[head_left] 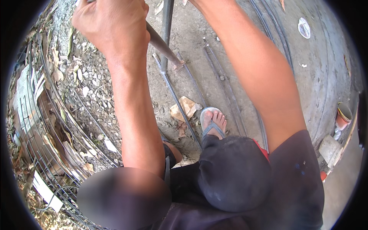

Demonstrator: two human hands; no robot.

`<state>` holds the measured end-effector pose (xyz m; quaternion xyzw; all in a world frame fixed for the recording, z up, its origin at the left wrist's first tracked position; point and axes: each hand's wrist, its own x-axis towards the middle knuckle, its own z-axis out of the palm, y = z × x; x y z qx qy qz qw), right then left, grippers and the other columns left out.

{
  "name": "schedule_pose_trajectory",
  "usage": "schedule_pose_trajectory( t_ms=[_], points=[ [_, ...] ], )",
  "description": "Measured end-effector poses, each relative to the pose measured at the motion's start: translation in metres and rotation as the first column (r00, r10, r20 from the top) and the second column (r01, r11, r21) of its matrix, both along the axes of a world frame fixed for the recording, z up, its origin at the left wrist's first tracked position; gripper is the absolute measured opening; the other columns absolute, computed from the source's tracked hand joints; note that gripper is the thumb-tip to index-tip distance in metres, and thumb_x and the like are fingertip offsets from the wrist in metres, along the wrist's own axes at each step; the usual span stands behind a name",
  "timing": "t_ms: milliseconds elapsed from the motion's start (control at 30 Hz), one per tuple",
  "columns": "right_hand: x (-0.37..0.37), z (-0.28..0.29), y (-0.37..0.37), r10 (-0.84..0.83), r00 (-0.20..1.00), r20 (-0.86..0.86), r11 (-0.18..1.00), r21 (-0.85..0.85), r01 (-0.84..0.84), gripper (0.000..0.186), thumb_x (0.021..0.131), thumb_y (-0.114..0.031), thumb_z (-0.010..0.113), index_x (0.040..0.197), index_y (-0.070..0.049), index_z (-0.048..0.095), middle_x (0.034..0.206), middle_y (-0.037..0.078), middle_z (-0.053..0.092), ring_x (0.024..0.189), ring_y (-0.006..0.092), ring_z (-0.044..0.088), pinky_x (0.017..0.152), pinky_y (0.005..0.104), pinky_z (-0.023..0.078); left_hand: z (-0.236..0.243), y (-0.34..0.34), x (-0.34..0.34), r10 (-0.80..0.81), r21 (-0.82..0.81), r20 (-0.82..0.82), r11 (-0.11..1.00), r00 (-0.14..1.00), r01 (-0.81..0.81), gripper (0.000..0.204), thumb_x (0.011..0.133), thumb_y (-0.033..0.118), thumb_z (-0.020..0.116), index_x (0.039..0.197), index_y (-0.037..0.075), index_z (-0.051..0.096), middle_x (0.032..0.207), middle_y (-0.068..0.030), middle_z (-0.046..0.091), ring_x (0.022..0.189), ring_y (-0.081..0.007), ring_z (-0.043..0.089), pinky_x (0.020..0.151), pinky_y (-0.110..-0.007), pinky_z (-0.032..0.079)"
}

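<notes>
Clenching the left hand (111,25) around a slanted metal rod (159,41), angled down across a second metal bar (168,17); reaching the right forearm (255,59) past the upper edge, so cannot tell the right hand's grip; below, bending a dark-clad knee (235,174), with a grey flip-flop (212,125) planted near ribbed rebar (176,100) on the ground (191,50).

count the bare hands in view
1: the left hand, at upper left, closed around a grey round metal bar. The right hand is past the top edge.
</notes>
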<state>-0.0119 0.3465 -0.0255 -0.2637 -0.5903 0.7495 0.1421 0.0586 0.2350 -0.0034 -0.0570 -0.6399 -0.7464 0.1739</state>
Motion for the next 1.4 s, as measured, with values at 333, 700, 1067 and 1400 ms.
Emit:
schedule_pose_trajectory(
  t_ms=[333, 700, 1067, 1400],
  points=[
    [0.061, -0.021, 0.03, 0.05, 0.905, -0.424, 0.855, 0.486, 0.181, 0.048, 0.101, -0.034, 0.057, 0.069, 0.001, 0.058, 0.057, 0.007, 0.053, 0.056, 0.0234, 0.057, 0.058, 0.0415, 0.047, 0.006, -0.005, 0.027, -0.111, 0.021, -0.087, 0.993, 0.99, 0.113, 0.032, 0.092, 0.01, 0.059, 0.061, 0.014, 0.048, 0.051, 0.0048, 0.041, 0.039, -0.0069, 0.032, 0.036, -0.026, 0.023],
    [0.074, -0.011, 0.024, -0.199, 0.953, -0.227, 0.875, 0.397, 0.277, 0.052, 0.099, -0.032, 0.062, 0.064, 0.006, 0.059, 0.055, 0.012, 0.056, 0.054, 0.0247, 0.055, 0.058, 0.0426, 0.045, 0.006, 0.017, 0.022, 0.016, -0.047, -0.046, 0.999, 0.999, -0.019, 0.023, 0.094, 0.02, 0.063, 0.078, 0.004, 0.063, 0.056, 0.0002, 0.048, 0.042, -0.0101, 0.042, 0.04, -0.027, 0.03],
    [0.066, 0.003, 0.014, -0.197, 0.954, -0.227, 0.916, 0.304, 0.262, 0.052, 0.099, -0.035, 0.063, 0.07, 0.008, 0.062, 0.063, 0.015, 0.061, 0.062, 0.0234, 0.058, 0.063, 0.0427, 0.047, 0.001, 0.011, 0.007, -0.01, 0.005, 0.001, 1.0, 1.0, 0.01, 0.021, 0.094, 0.02, 0.063, 0.08, 0.005, 0.063, 0.057, 0.0006, 0.048, 0.044, -0.0101, 0.042, 0.041, -0.027, 0.03],
    [-0.099, -0.078, 0.034, -0.205, 0.977, -0.062, 0.81, 0.55, 0.205, 0.09, 0.1, -0.07, 0.041, 0.096, 0.015, 0.071, 0.102, 0.041, 0.067, 0.11, 0.0503, 0.066, 0.092, 0.0524, 0.052, -0.013, 0.01, -0.031, -0.064, -0.199, -0.042, 0.978, 0.997, 0.055, 0.021, 0.094, 0.021, 0.062, 0.082, 0.004, 0.065, 0.061, -0.0005, 0.05, 0.05, -0.0119, 0.045, 0.046, -0.029, 0.034]
  ],
)
